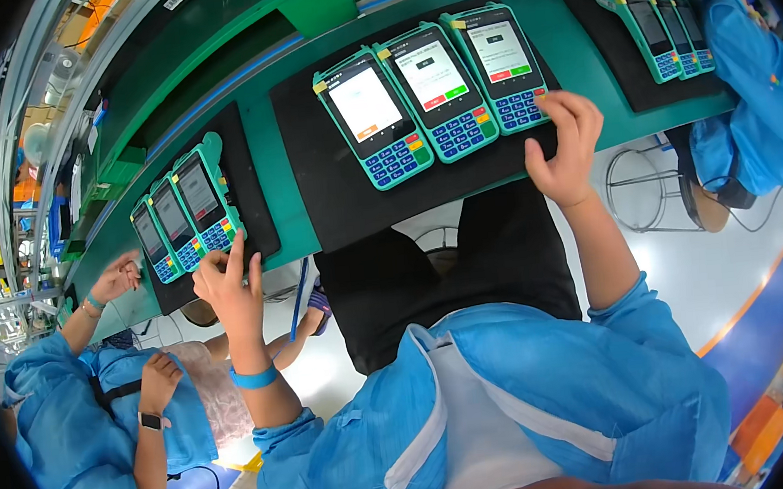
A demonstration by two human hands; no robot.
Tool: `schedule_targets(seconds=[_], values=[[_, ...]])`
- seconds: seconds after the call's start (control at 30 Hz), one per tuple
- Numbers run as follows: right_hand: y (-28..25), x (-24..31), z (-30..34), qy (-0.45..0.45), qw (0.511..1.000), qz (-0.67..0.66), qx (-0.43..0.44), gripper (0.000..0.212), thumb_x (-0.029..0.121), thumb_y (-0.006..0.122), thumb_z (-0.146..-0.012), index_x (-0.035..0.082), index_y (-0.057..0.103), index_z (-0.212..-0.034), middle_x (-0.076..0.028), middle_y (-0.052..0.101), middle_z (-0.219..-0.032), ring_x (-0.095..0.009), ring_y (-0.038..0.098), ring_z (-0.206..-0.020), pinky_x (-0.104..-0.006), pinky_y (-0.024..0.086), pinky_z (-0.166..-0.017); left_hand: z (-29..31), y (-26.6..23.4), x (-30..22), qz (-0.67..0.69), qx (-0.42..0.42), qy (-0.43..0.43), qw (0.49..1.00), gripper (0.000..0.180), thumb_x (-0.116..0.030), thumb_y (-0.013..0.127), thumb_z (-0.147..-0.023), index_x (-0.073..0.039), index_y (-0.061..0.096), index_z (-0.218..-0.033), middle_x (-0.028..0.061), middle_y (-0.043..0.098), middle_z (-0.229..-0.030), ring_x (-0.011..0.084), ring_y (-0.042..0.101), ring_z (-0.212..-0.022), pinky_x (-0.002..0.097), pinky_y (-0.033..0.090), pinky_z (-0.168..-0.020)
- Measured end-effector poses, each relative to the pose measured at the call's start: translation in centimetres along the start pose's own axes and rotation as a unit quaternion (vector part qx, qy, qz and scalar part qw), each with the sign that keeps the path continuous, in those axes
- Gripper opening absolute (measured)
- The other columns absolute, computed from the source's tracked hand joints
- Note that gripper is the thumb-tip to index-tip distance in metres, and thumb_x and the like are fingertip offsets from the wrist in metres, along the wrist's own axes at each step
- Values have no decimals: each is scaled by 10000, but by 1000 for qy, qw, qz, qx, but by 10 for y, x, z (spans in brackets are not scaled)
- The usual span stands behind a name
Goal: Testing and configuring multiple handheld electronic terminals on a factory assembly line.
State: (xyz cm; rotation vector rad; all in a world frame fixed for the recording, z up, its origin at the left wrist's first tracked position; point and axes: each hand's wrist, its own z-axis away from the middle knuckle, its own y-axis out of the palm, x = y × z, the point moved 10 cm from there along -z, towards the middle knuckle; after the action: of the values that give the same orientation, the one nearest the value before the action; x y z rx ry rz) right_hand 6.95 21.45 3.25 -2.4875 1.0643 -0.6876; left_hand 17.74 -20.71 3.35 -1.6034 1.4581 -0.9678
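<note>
Three teal payment terminals lie side by side on a black mat (352, 215) in front of me: a left terminal (367, 112), a middle terminal (438, 82) and a right terminal (501, 62). All three screens are lit; the left one is mostly white with an orange button, the others carry red and green buttons. My right hand (571, 145) is open, its curved fingertips at the upper right keypad corner of the right terminal. Open too, my left hand (229, 282) has its index finger stretched to the lower end of a terminal (200, 201) in the left group.
Left of me, more terminals (166, 222) lie on another black mat (252, 191), beside a co-worker (80, 411) in blue. On the right, another group of terminals (657, 30) sits near a second person's blue sleeve (758, 73). A green shelf (297, 11) runs behind the bench; a stool (647, 189) stands below.
</note>
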Motion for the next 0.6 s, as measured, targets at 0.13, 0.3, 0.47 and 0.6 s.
schedule_targets(seconds=[0.13,0.3,0.47,0.6], values=[[8,-16,-8,104,992,24,66,536,209,641,-747,111,588,-1271,-157,453,-1339,-381,379,-1250,-489,277,-1058,-8,6,-17,10,15,75,997,489,-310,790,-714,-207,684,-1181,34,489,-951,243,453,-916,400,330,-836],[20,-15,-14,106,984,84,119,563,238,643,-779,167,556,-1331,-161,391,-1437,-427,268,-1358,-525,217,-1104,-6,5,-32,-67,-28,184,980,460,-336,776,-717,-185,691,-1143,1,510,-885,212,467,-837,393,328,-824],[19,-15,-15,128,983,64,113,569,237,642,-783,177,547,-1341,-154,386,-1448,-429,260,-1365,-532,199,-1110,2,-6,-47,-146,-143,233,951,406,-276,767,-720,-173,695,-1106,-23,528,-846,187,494,-806,386,323,-828],[25,1,-18,81,982,105,131,557,232,632,-787,183,548,-1336,-143,396,-1438,-414,270,-1362,-534,179,-1114,-20,5,-41,-112,-135,119,977,352,-274,780,-713,-153,690,-1031,-10,539,-857,195,508,-823,386,315,-826]])
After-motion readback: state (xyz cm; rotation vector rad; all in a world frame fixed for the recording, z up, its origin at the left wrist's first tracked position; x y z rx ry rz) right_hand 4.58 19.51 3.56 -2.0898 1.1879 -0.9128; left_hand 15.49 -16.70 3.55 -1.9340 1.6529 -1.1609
